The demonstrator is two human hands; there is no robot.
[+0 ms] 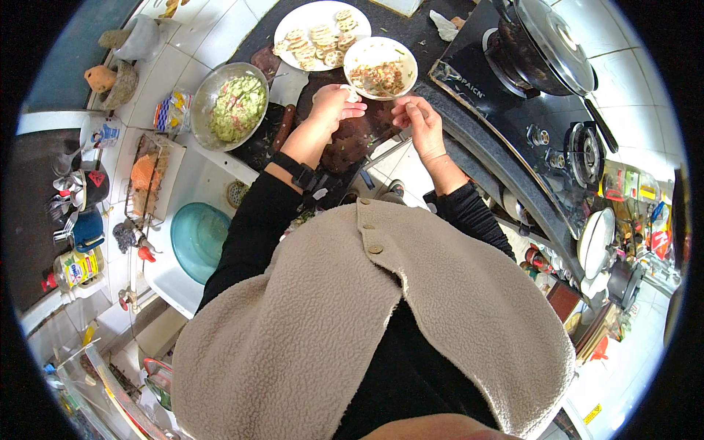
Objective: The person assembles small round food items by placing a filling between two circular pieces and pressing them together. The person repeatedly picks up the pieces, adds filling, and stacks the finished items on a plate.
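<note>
Two hands of mine: my left hand [334, 108], fingers together, holds a small white piece [350, 93]; my right hand [419, 121] curls — on what, I cannot tell. Twelve o'clock from them, the white bowl [375, 47] of chopped mix; eleven, the plate [309, 16]; nine, the steel bowl [202, 108].

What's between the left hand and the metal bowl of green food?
In the head view, a broad-bladed, brown-handled knife lies between the left hand and the metal bowl.
</note>
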